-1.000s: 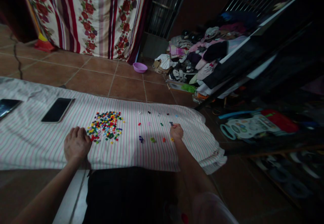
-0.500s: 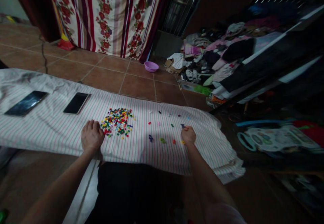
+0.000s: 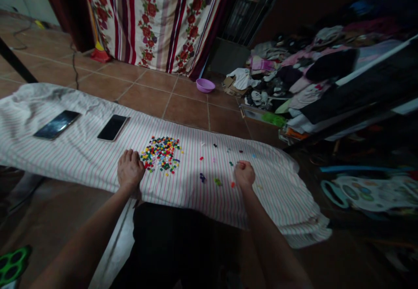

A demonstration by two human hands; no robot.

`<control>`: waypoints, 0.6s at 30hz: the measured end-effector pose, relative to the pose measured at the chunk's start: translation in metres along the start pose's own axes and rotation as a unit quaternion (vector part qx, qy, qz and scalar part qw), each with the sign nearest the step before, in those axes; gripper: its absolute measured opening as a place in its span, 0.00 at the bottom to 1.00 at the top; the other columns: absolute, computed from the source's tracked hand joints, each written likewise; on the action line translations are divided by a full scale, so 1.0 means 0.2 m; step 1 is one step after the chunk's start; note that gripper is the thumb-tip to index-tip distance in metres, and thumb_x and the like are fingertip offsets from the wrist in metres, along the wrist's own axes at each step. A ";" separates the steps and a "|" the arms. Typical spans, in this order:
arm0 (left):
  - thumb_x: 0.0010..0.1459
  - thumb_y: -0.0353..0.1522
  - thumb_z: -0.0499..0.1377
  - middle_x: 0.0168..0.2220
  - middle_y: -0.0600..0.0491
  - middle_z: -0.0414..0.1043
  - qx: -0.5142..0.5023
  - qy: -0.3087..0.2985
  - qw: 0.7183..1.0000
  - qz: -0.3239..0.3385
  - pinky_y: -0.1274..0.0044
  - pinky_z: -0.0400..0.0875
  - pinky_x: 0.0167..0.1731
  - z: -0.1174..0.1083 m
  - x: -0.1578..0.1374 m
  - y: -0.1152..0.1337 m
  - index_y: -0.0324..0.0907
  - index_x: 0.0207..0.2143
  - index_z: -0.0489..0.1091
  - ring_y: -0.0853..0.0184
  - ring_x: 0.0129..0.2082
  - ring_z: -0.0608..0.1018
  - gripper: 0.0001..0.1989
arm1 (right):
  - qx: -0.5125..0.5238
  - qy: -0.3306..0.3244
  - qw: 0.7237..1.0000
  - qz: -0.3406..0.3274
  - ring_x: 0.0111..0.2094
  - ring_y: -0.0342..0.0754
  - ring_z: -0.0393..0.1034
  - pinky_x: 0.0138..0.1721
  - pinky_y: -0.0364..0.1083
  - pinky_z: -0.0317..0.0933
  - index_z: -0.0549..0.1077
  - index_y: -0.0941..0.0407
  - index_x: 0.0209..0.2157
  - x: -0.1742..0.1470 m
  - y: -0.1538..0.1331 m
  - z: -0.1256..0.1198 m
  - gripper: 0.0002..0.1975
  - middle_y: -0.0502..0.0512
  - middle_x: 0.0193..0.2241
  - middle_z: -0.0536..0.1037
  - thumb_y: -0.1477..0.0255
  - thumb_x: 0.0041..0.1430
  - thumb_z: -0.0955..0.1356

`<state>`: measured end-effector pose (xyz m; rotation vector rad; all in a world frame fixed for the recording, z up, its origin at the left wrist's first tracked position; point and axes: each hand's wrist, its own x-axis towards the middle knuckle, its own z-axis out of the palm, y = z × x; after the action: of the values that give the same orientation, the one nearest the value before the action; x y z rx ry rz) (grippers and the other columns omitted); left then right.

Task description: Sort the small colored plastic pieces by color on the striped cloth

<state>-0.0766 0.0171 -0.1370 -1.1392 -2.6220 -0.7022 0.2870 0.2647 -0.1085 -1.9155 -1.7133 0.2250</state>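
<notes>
My left hand [image 3: 131, 169] rests palm down on the striped cloth, its fingers loosely bent. Its thumb side is against the left edge of a loose pile of small multicoloured pieces [image 3: 161, 154]. Over the right part of the cloth, my right hand [image 3: 245, 175] has its fingers closed in a pinch; what they hold is hidden. Close to it lie a green piece [image 3: 231, 163] and an orange cluster [image 3: 233, 185]. Farther left are a lime-green cluster [image 3: 217, 181], a dark blue cluster [image 3: 203, 177] and a red piece [image 3: 201, 158].
Two phones, one larger [image 3: 57, 124] and one smaller [image 3: 113, 127], lie on the left of the striped cloth [image 3: 91, 162]. Beyond it, a purple basin [image 3: 205, 85] stands on the tiled floor. Heaped clothes [image 3: 287, 69] fill the back right.
The view has shifted, so the scene sits farther right. My right hand has moved slightly left over the cloth; the dark piece at its fingertips is now hidden. My left hand stays beside the pile.
</notes>
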 end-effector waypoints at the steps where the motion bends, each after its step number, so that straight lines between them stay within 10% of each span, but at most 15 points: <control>1: 0.58 0.32 0.48 0.57 0.40 0.67 -0.002 0.002 1.000 -0.001 0.61 0.57 0.60 0.00 0.00 0.00 0.37 0.50 0.69 0.53 0.62 0.63 0.20 | 0.009 -0.003 1.000 -0.011 0.38 0.51 0.69 0.40 0.46 0.59 0.77 0.58 0.40 -0.02 -0.03 0.01 0.17 0.59 0.36 0.77 0.73 0.55 0.60; 18: 0.56 0.31 0.50 0.58 0.40 0.67 -0.026 0.004 1.000 -0.014 0.60 0.56 0.61 0.01 0.00 0.00 0.37 0.51 0.69 0.53 0.63 0.63 0.21 | 0.195 -0.114 0.942 -0.248 0.28 0.45 0.67 0.34 0.43 0.64 0.78 0.55 0.33 -0.44 -0.57 0.24 0.13 0.54 0.30 0.76 0.68 0.55 0.62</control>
<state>-0.0767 0.0188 -0.1393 -1.1130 -2.6321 -0.7834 0.1510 0.1977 -0.1128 -1.1688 -2.0559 0.5587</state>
